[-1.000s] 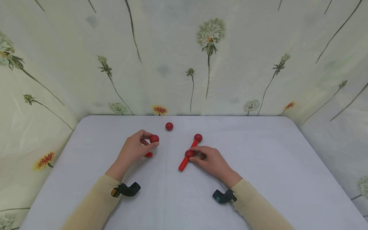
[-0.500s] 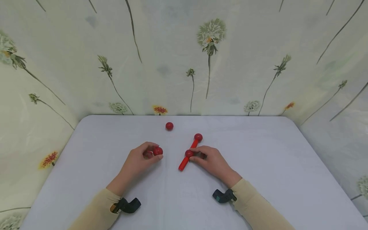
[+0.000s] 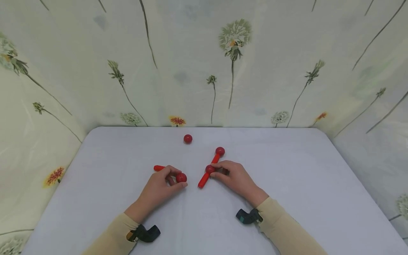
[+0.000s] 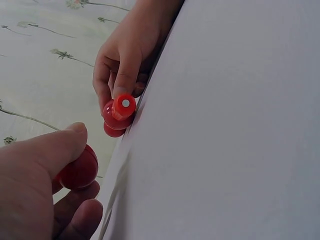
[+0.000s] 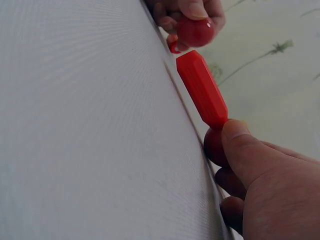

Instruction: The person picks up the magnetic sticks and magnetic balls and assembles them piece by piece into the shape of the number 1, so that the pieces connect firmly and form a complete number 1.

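Observation:
My left hand [image 3: 159,187] pinches a red ball [image 3: 181,177] between thumb and fingers, left of centre. A red stick [image 3: 159,168] pokes out behind that hand; where it meets the ball is hidden by the fingers. My right hand [image 3: 234,177] pinches the middle ball [image 3: 209,169] of a chain, with a near stick [image 3: 203,181] pointing toward me and a far stick [image 3: 215,158] leading to an end ball [image 3: 220,151]. In the left wrist view, the near stick's free end [image 4: 125,103] has a pale round spot. A gap separates the two held pieces.
A loose red ball [image 3: 187,139] lies near the back edge of the white table [image 3: 287,152]. Behind the table hangs a flower-printed cloth [image 3: 185,71]. Each wrist carries a dark camera mount, the left one [image 3: 146,233] low over the table.
My left hand has moved toward me and to the right, bringing its ball nearer the chain. The stick by it now points out to the left. My right hand and the chain stay put.

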### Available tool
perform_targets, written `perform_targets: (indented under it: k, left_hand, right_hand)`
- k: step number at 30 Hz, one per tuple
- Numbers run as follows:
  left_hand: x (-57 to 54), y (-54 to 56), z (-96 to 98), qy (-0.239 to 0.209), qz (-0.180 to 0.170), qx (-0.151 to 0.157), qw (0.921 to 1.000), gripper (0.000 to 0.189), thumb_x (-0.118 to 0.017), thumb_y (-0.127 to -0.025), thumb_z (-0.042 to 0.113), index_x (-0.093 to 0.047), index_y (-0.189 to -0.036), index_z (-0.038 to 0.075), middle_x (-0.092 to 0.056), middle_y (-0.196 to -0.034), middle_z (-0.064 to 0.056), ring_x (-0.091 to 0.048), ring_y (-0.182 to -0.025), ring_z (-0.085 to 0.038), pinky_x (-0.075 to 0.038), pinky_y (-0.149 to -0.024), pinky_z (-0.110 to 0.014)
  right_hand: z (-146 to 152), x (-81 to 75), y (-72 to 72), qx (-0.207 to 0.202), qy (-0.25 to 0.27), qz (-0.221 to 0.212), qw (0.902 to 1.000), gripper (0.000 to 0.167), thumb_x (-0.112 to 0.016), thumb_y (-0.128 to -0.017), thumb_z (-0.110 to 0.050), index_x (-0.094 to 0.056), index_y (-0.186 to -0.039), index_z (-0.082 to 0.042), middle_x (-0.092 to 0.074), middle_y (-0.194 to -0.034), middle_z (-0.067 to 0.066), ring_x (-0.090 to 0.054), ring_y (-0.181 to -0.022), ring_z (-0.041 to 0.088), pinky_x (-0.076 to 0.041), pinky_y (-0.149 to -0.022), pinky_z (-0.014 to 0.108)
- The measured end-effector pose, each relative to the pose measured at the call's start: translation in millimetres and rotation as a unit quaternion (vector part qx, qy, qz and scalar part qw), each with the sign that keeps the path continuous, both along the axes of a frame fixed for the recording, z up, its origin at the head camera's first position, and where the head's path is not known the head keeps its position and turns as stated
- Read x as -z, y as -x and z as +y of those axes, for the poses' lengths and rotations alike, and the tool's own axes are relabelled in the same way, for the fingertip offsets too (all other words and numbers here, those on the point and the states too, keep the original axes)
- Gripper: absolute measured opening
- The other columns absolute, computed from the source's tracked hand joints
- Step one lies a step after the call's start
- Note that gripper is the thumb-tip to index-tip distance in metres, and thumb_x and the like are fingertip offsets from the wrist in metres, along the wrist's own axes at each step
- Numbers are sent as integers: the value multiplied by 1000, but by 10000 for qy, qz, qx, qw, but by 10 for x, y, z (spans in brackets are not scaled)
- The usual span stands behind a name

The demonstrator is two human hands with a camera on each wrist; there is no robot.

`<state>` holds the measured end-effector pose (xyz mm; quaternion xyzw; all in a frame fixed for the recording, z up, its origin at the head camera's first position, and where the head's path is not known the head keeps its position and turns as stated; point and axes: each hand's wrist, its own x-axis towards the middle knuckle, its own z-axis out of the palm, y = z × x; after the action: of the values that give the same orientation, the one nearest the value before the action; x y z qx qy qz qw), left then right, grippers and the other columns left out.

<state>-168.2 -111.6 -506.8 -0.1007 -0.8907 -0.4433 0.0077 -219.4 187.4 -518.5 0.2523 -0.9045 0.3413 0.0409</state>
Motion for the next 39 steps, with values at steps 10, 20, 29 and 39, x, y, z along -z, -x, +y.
perform_targets:
  k: [10,20,29,39]
  left_hand:
    - [-16,-45,39,257,94,26,9996,36,-82,-79,41,-64,-108,28,-60,-79,15,-57,-71,-7,-49,-62,-28]
    - [49,-68,48,345,313,155,9988,35,-83,-78,43,-63,-102,29,-59,-83,14,-55,-76,-6,-48,-65,-27]
    - [99,-102,86,603,615,358,9956,37,-84,-78,43,-65,-107,31,-56,-88,21,-54,-82,-3,-50,-70,-25]
    - [87,-125,168,898,669,499,9925,36,-83,-77,47,-65,-101,27,-57,-88,20,-53,-80,-5,-49,-70,-24]
  right_hand:
    - [6,11,5,-39,34,53,10000,37,-76,-87,-37,-70,-123,-29,-59,-85,-21,-53,-75,6,-48,-64,24]
    - [-8,18,-23,17,9,27,10000,38,-77,-87,-36,-69,-123,-29,-59,-87,-21,-54,-77,6,-49,-65,24]
    - [-22,35,-29,40,-24,20,10000,38,-77,-87,-35,-69,-123,-30,-60,-88,-21,-54,-77,6,-49,-66,24]
    - [-22,27,-43,85,-24,-2,10000,37,-76,-87,-38,-69,-123,-32,-61,-89,-22,-55,-78,5,-50,-68,23]
